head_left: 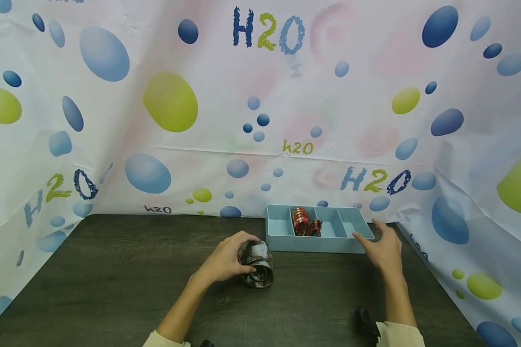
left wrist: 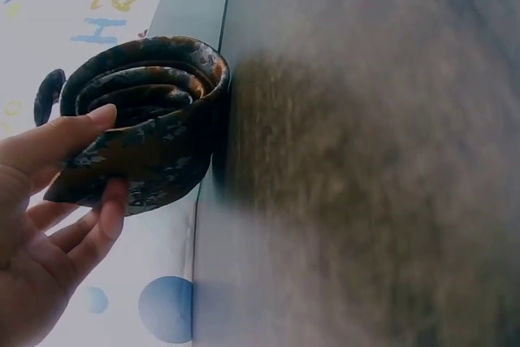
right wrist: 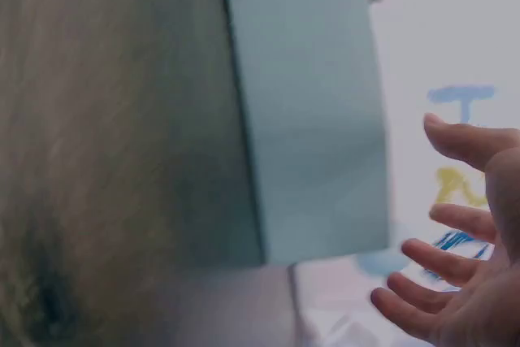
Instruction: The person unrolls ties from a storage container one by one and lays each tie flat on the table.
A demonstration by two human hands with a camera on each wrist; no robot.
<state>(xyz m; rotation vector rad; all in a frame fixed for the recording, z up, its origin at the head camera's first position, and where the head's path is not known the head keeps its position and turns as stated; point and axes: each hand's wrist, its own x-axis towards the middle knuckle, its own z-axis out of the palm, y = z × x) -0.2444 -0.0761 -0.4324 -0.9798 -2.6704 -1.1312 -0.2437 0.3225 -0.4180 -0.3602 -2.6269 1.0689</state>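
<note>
- While the left hand (head_left: 223, 260) pinches it between thumb and fingers, the roll (head_left: 261, 264) shows a spiral end and a dark, grey-white mottled surface; it is near the tray (head_left: 317, 245), at eight o'clock from it.
- The right hand (head_left: 385, 248), at the tray's three o'clock, is spread wide.
- At twelve o'clock, the backdrop (head_left: 217, 58) reads "H2O".
</note>
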